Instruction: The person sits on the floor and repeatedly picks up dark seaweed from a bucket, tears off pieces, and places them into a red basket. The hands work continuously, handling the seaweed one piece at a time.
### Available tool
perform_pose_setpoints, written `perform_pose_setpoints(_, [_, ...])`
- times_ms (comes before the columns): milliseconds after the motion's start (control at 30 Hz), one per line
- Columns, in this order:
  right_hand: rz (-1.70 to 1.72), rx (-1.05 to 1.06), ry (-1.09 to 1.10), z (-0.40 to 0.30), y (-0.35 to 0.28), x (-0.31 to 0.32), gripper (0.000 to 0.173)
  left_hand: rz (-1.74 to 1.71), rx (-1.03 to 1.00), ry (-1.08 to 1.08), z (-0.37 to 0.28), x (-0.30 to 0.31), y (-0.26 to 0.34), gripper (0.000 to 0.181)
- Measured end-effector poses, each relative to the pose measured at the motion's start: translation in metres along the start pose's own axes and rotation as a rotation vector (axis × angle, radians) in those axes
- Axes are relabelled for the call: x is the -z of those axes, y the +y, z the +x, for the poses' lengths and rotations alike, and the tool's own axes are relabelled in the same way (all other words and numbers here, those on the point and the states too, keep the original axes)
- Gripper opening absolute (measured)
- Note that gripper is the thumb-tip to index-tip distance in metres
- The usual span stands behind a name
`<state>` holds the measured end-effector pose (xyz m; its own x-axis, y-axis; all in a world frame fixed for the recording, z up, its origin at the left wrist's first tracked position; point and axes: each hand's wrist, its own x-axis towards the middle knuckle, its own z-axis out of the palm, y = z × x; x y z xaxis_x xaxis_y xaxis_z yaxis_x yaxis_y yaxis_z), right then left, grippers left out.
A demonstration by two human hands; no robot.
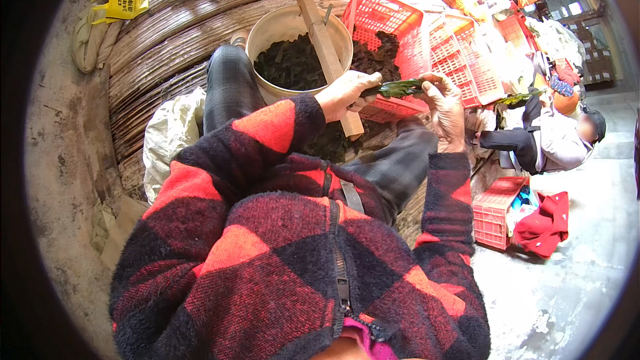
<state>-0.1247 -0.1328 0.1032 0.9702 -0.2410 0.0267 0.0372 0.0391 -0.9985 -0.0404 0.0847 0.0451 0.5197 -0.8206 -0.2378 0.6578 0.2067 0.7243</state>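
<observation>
A glossy dark green strip of leaf point(400, 88) is stretched between my two hands. My left hand point(350, 92) is closed around one end, just above the wooden bar. My right hand point(442, 105) pinches the other end between thumb and fingers. Beneath and ahead is a large off-white plastic bucket point(252, 60), partly filled with dark leafy pieces point(290, 65). A wooden bar point(320, 45) lies across its rim, with a small upright metal piece point(328, 14) on it. Beside the bucket, a red plastic crate point(385, 7) contains dark brown leafy matter point(377, 55).
More crates point(462, 60) stand to the right. Nearby sits a person point(560, 145) holding a green strip. A crate point(492, 215) with a red cloth point(545, 225) is on the concrete floor. A white sack point(172, 135) and a yellow bag point(127, 2) lie on the left.
</observation>
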Motion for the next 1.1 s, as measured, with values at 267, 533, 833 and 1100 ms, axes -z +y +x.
perform_pose_setpoints(267, [-0.357, 0.116, 0.095, -0.012, 0.065, -0.011, 0.020, 0.376, -0.082, 0.127, 0.003, 0.009, 0.001, 0.011])
perform_pose_setpoints(533, [0.260, -0.304, 0.248, -0.027, 0.104, -0.015, 0.038, 0.804, -0.387, 0.123, 0.022, 0.009, 0.004, 0.015])
perform_pose_setpoints(833, [0.969, -0.403, 0.135, -0.017, 0.113, -0.052, 0.039, 0.744, -0.256, -0.036, 0.026, 0.005, -0.006, 0.011])
perform_pose_setpoints(1100, [0.956, 0.034, 0.202, -0.005, 0.094, -0.049, 0.031, 0.294, -0.026, 0.102, 0.020, 0.017, -0.027, 0.010])
